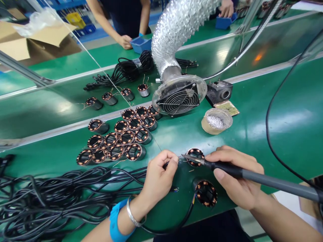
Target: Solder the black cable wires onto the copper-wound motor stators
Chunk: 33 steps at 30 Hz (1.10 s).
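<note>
My right hand (237, 174) is closed around a soldering iron (227, 169), whose tip points left and ends near my left fingertips. My left hand (161, 174) pinches the thin end of a wire or solder strand (180, 156) beside that tip. Just behind the iron lies a ring-shaped copper-wound stator (195, 153), partly covered by the iron. Nearer to me a second stator (206, 193) has a black cable (186, 215) joined to it by coloured leads. Bare cable ends (175, 190) lie just right of my left wrist.
Black cables (63, 195) cover the left front. Several stators (126, 137) stand behind them. A fume fan (180, 99) on a silver duct (174, 37), a solder cup (217, 121) and an iron holder (219, 92) stand behind my hands. A person's hand (125, 42) is across the bench.
</note>
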{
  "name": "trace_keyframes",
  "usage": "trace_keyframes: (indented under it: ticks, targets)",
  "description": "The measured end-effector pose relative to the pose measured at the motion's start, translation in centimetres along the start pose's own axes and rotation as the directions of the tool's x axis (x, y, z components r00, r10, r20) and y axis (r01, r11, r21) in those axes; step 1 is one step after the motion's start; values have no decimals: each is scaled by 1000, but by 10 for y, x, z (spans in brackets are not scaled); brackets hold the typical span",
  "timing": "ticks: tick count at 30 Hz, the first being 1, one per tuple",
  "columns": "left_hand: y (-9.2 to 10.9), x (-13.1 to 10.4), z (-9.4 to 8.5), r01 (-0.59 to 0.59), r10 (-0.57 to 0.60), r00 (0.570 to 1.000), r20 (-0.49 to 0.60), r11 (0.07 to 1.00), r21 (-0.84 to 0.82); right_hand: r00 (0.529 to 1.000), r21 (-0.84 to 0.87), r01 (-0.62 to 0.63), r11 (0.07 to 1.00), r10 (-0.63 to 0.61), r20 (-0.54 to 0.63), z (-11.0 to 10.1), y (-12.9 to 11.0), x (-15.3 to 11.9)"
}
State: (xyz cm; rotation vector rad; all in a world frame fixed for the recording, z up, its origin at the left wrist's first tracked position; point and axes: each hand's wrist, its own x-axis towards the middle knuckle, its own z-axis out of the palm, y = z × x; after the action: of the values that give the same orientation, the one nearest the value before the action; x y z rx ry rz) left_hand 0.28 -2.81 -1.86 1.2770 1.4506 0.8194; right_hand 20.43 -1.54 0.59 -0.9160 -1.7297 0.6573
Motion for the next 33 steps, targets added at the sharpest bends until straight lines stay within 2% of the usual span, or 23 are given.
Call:
trace_keyframes:
  ticks: [6, 16, 23, 33]
  targets:
    - [0, 1, 0, -5, 5, 1000, 8, 1000, -2, 999, 30, 21, 999, -21, 24, 1, -4, -1]
    - [1, -1, 0, -22, 22, 1000, 13, 1000, 5, 985, -4, 173, 985, -173, 22, 8, -6, -3]
    - [0, 1, 1, -22, 22, 1000, 15, 1000, -5, 987, 5, 161, 987, -161, 20, 1, -6, -4]
    - [-2, 1, 1, -33, 34, 999, 12, 999, -9, 989, 29, 146, 989, -146, -5, 2, -3, -7]
